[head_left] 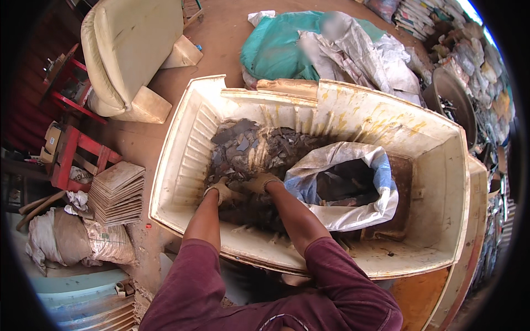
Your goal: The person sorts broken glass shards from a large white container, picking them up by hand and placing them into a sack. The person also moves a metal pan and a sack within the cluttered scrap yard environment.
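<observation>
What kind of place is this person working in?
Probably a scrap or recycling yard. Gloved hands dig into dark flat scraps heaped in a battered cream tub, beside an open white woven sack, with bundled stacks piled on bare dirt.

Reddish dirt floor carrying a big cream tub at centre, teal tarp and white sacks far, cream cushion far left, stacked tiles left.
</observation>
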`<control>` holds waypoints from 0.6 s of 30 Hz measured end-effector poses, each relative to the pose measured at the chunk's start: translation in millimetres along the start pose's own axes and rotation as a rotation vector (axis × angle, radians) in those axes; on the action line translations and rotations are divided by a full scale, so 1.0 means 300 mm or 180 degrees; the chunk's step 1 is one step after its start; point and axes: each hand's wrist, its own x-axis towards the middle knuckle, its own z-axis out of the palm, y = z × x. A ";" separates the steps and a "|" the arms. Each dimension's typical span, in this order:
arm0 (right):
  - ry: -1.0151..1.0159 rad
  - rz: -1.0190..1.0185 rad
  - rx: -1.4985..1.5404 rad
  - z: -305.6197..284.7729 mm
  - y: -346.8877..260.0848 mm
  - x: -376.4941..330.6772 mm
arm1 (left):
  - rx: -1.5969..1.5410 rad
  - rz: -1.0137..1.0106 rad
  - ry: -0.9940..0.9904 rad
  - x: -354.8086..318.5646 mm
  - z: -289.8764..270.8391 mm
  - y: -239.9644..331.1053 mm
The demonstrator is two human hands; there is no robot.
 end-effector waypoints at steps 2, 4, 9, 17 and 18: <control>-0.0281 0.0240 0.0144 -0.006 -0.004 0.004 | 0.0584 0.0845 -0.0137 -0.004 -0.006 0.005; -0.0509 0.0452 0.0430 -0.026 -0.005 -0.002 | 0.0574 0.1050 -0.0368 -0.002 0.002 0.017; -0.0984 0.0998 0.2026 -0.030 0.063 -0.044 | -0.0945 0.0444 -0.0945 0.001 0.054 0.046; -0.0757 0.0474 0.3912 0.150 0.229 0.079 | -0.1049 0.0458 -0.0780 0.053 0.183 0.143; -0.0715 0.0699 0.3944 0.161 0.233 0.082 | -0.1255 0.0589 -0.0708 0.051 0.202 0.142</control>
